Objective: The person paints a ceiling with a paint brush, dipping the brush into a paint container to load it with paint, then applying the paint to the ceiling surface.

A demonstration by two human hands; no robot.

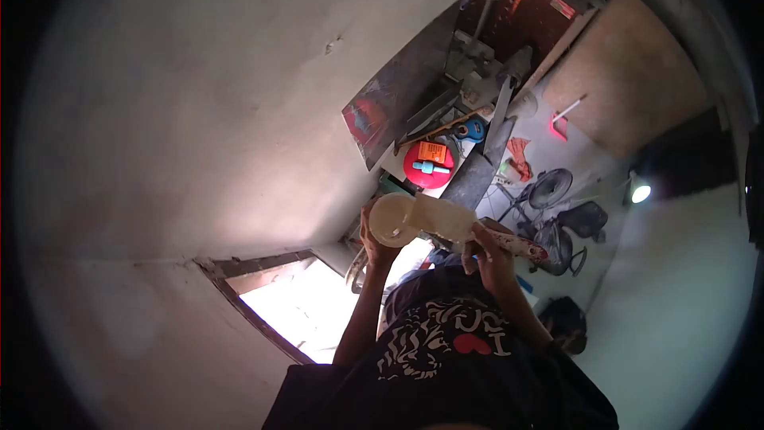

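Observation:
A pale, translucent round piece (391,220) is held up in front of the dark shirt, with my left hand (377,239) closed round its left side. Against its right side lies a pale, boxy piece (444,218); whether the two are joined I cannot tell. My right hand (489,256) grips the right end of the boxy piece. A whitish tube-like thing with a red pattern (519,247) sticks out to the right beside my right hand, partly hidden by it.
Beyond my hands are a red round lid (428,167) bearing an orange box (432,152) and a blue item (430,168). A black fan-like wheel (550,189) and dark bags (583,220) lie right. A bright opening (306,302) is at lower left, a lit lamp (640,191) at right.

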